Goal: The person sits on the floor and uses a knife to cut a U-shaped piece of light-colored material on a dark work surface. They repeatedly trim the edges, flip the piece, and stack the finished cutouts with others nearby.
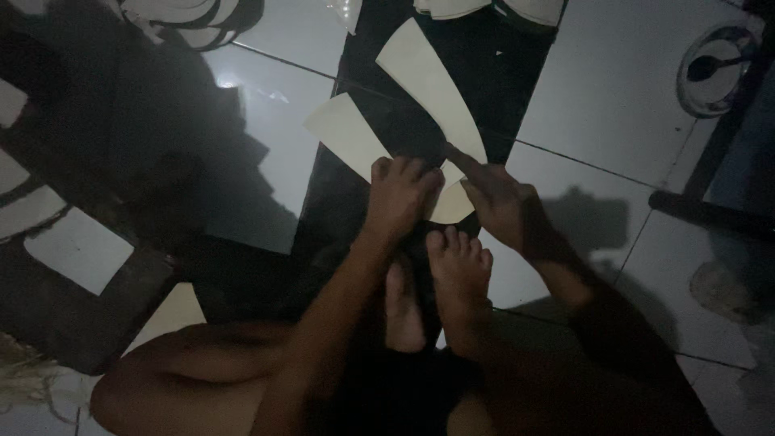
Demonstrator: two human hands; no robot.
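Two long cream-coloured cut pieces lie on a dark sheet (476, 73) spread on the tiled floor. My left hand (399, 194) presses its fingers on the near end of the left piece (347, 133). Beside it, my right hand (494, 198) lies on the near end of the right piece (428, 81), index finger stretched along it. The two pieces meet under my hands, fanned out away from me. My bare feet (456, 274) sit just below the hands, toes near the pieces' ends.
White floor tiles (613, 89) surround the dark sheet. More cream pieces lie at the top edge (452, 6) and at the left (77, 246). A round metal floor drain (714, 60) is at the upper right, a dark bar (710, 214) at the right.
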